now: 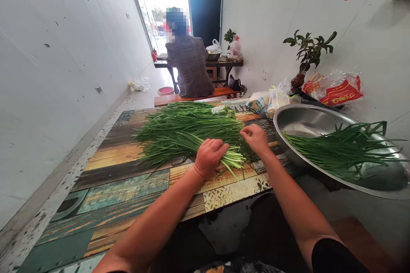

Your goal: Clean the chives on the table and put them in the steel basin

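Observation:
My left hand (211,156) is closed around a bunch of garlic chives (234,160), their pale cut ends pointing right and toward me. Beyond it, a large heap of garlic chives (179,121) lies across the patterned table (128,196), leaves to the left. My right hand (255,137) is at the right end of the heap, thumb and fingers pinched together. Whatever is between those fingertips is too small to make out. To the right, a wide steel basin (283,145) holds more long chives (342,149), some reaching over its rim.
Plastic bags (269,100) and a potted plant (303,66) stand at the table's far right, beside red-printed packaging (342,91). A person (192,66) sits with their back to me on a bench (163,100), at another table (235,64). A wall (48,72) runs along the left.

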`<state>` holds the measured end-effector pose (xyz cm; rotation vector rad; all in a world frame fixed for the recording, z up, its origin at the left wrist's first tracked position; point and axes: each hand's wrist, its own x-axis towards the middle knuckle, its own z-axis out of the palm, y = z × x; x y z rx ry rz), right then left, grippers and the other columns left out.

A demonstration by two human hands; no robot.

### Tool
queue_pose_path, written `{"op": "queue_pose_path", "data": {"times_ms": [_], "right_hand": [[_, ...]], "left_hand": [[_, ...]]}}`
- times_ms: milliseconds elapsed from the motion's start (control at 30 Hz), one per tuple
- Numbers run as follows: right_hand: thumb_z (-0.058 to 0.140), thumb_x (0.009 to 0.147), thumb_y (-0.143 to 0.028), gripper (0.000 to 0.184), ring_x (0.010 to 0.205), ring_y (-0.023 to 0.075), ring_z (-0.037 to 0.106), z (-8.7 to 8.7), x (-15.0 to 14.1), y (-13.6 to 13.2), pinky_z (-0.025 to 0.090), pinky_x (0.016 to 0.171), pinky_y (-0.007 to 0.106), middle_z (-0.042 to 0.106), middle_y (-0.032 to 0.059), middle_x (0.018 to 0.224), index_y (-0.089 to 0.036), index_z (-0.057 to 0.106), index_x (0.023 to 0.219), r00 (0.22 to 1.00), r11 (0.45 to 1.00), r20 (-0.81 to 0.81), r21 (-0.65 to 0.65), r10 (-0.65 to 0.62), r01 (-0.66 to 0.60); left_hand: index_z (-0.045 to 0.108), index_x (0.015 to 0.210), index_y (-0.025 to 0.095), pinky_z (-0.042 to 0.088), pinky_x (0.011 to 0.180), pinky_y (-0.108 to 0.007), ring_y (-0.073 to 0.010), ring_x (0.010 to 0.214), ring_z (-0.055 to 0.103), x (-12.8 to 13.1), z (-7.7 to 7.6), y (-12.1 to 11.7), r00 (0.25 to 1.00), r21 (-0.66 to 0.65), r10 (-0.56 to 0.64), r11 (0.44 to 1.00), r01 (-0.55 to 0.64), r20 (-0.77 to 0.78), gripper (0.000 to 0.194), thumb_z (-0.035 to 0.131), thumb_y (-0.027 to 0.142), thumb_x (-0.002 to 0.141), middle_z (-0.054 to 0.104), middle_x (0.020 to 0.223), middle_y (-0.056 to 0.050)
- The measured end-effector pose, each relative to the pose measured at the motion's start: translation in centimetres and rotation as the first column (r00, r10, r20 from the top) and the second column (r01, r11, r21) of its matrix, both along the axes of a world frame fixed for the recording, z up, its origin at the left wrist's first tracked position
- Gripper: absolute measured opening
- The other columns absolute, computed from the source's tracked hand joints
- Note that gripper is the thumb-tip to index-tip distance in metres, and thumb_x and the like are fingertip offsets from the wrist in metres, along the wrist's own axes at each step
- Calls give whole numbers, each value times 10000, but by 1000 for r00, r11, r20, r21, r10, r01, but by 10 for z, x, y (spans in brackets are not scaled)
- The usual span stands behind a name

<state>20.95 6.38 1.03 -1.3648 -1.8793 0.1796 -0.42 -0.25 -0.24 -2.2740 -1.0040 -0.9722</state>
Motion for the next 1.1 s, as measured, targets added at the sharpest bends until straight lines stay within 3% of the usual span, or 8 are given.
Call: {"op": "queue_pose_path", "data": {"times_ms": [167,333,433,533,633,733,867,1100], "right_hand": [[619,806,-222,122,840,221,516,-1,-19,17,403,704,327,628,84,843,-204,739,821,937,996,349,79,3,-32],[590,820,-203,115,906,240,513,6,-24,13,400,760,348,627,100,901,-180,699,794,898,994,439,91,20,-67],[573,820,-208,99,926,234,539,15,-17,-1,404,814,352,639,92,923,-175,664,802,943,987,321,102,89,-128],[549,830,-236,110,830,189,586,19,-10,-19,438,768,310,657,59,858,-174,638,817,984,984,45,19,174,-175],[581,820,-306,143,738,163,601,16,-3,-36,459,709,285,671,28,794,-178,646,820,964,979,-205,-74,170,-189],[620,804,-334,161,773,166,615,10,3,-47,470,746,292,684,27,814,-181,665,825,936,976,-306,-71,174,-205],[662,776,-342,166,773,157,614,5,5,-56,475,744,288,680,28,816,-181,667,818,872,979,-466,-48,151,-196],[736,675,-379,254,639,129,607,13,-1,-62,497,669,278,653,0,703,-183,651,812,663,978,-749,-129,11,-161]], "left_hand": [[621,978,189,371,667,-307,-162,730,510,1,3,-1,999,-12,-25,1000,25,-24,274,350,232,970,638,888,-57],[600,1037,181,394,695,-303,-172,758,533,-1,3,0,997,-43,-60,997,58,-40,279,335,241,973,662,851,-54],[599,1017,184,408,738,-304,-180,823,548,0,6,0,997,-88,-64,994,59,-53,277,339,271,977,667,865,-58],[601,984,193,407,785,-307,-187,897,551,1,9,-1,997,-93,-56,994,51,-53,257,362,287,975,673,905,-54],[601,990,187,398,828,-315,-196,957,545,2,11,-2,999,-52,-51,997,52,15,231,388,273,967,673,942,-56],[598,990,179,397,823,-316,-194,925,541,1,10,-2,996,-23,-53,998,54,75,209,400,240,961,667,893,-52],[592,960,185,394,765,-304,-178,803,527,-1,9,-1,997,8,-58,998,58,42,189,410,239,960,638,773,-27],[591,905,178,344,627,-290,-158,639,463,-2,4,0,995,12,-91,996,91,50,226,398,275,968,575,653,-12]]}}
